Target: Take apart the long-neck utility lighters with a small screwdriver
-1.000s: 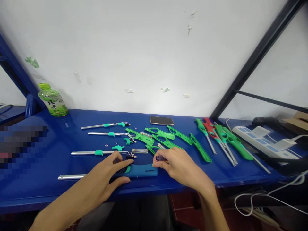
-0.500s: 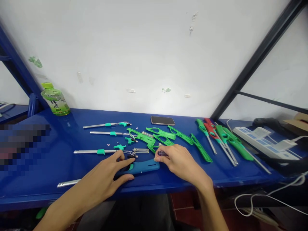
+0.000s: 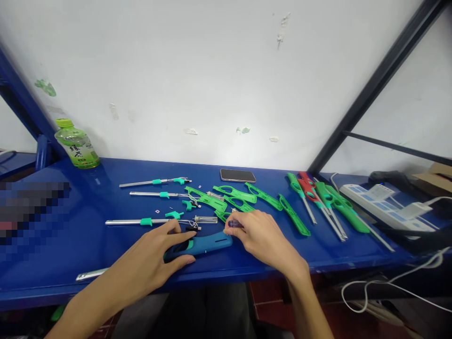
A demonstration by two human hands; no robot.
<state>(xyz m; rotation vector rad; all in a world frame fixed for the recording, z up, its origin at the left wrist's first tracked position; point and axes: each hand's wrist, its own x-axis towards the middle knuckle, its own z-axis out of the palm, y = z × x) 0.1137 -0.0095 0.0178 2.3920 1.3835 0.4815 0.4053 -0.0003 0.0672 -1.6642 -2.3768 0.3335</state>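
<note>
Table point(image 3: 88, 197): blue; bears every item below.

Green lighters point(image 3: 355, 220) and 1 red lighter point(image 3: 305, 179): grouped at right, assembled, overlapping, exact count unclear. Judged not yet opened.

Blue lighter point(image 3: 210, 243): 1, lying near the table's front edge, rod pointing left. Shell looks closed; judged in progress.

Left hand point(image 3: 151, 249): thumb and fingers parted across the blue lighter's handle, holding it against the table.

Right hand point(image 3: 259, 230): fingers curled closed around a purple tool point(image 3: 236, 224) at the handle's right end. Tip hidden; whether it touches the shell cannot be told.

Rods point(image 3: 123, 222): 3, metal, left of centre, each with a teal sleeve, out of any shell. Judged as 3 lighters taken apart.

Green shells point(image 3: 294, 216): 6 visible, loose, some overlapping, mostly beyond the right hand.

Clear tanks point(image 3: 205, 220): 2 visible, perhaps a 3rd beside the right hand.

Triggers point(image 3: 174, 214): teal, 2 loose, 1 on the farthest rod's wires.

Pale chips point(image 3: 157, 211): 2, loose among the rods.
</note>
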